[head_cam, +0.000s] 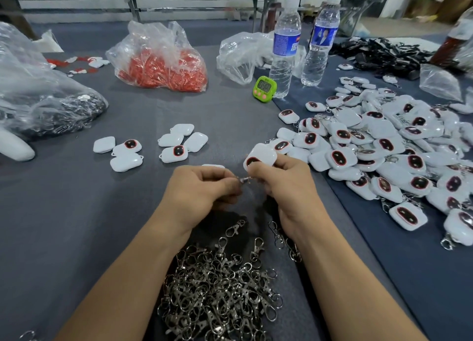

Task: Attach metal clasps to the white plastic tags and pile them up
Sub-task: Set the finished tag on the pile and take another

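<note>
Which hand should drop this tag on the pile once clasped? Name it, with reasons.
Right. The right hand grips the tag, and the pile lies just to its right. The left hand only pinches the clasp and sits farther from the pile.

The tags (384,141) are of white plastic, smooth and glossy, and many show a dark shiny oval window in a red rim; the clasps (220,289) are of bare silver metal, polished, with bright glints. The table cover (76,212) is a grey cloth, matt and without shine, and it looks more blue-grey at the right. The bags (163,41) are of thin clear plastic film, crinkled and shiny, the two bottles (284,59) are of clear ribbed plastic with glossy blue labels, and the timer (264,88) has a smooth green plastic shell.
</note>
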`<action>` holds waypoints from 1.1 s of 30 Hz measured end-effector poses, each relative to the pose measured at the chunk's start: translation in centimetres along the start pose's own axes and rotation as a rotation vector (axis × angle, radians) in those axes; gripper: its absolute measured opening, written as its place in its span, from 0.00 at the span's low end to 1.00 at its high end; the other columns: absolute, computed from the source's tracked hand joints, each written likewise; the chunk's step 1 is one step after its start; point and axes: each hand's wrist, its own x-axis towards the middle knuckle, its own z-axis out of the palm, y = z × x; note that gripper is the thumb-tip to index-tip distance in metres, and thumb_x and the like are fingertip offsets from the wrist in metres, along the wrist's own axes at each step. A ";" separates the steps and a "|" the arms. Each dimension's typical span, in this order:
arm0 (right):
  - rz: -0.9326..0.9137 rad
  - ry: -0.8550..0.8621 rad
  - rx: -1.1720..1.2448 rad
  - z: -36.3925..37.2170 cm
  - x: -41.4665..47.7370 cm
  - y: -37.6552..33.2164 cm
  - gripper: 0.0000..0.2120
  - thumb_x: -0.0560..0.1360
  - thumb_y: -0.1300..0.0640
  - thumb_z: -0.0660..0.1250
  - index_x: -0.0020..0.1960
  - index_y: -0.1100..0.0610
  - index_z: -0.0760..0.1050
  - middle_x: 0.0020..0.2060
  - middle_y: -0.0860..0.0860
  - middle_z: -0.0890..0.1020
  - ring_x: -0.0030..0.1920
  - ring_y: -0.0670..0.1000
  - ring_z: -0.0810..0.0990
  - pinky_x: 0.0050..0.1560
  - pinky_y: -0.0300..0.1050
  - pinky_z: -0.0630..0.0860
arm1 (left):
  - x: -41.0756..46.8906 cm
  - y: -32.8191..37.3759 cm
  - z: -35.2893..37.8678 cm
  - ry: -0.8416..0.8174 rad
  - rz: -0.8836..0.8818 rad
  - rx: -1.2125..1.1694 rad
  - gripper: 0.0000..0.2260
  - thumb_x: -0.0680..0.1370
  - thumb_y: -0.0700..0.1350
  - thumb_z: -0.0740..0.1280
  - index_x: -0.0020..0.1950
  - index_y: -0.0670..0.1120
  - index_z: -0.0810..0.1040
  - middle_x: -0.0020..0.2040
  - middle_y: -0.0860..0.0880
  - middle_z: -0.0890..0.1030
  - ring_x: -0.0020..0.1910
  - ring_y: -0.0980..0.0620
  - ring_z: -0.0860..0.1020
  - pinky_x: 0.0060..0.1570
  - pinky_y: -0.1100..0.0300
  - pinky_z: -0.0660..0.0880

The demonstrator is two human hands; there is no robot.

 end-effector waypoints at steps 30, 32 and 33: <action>-0.062 -0.010 -0.053 0.9 -0.5 -0.2 0.12 0.71 0.68 0.73 0.34 0.54 0.85 0.27 0.51 0.80 0.26 0.47 0.72 0.27 0.38 0.69 | 0.0 -1.1 0.6 0.321 0.337 0.330 0.07 0.70 0.48 0.79 0.43 0.61 0.87 0.36 0.62 0.85 0.36 0.65 0.83 0.39 0.69 0.78; -0.093 -0.022 -0.102 1.0 -0.5 -0.1 0.11 0.71 0.66 0.75 0.35 0.52 0.86 0.27 0.50 0.81 0.27 0.47 0.72 0.28 0.40 0.69 | 0.0 -1.0 0.5 0.314 0.381 0.309 0.10 0.71 0.44 0.79 0.44 0.60 0.87 0.38 0.63 0.85 0.39 0.65 0.84 0.44 0.66 0.80; -0.098 -0.022 -0.113 0.9 -0.6 -0.1 0.11 0.71 0.65 0.76 0.35 0.51 0.86 0.27 0.50 0.81 0.27 0.47 0.72 0.29 0.41 0.69 | 0.0 -0.9 0.4 0.310 0.388 0.305 0.11 0.72 0.42 0.78 0.45 0.59 0.87 0.39 0.63 0.86 0.40 0.64 0.84 0.45 0.64 0.81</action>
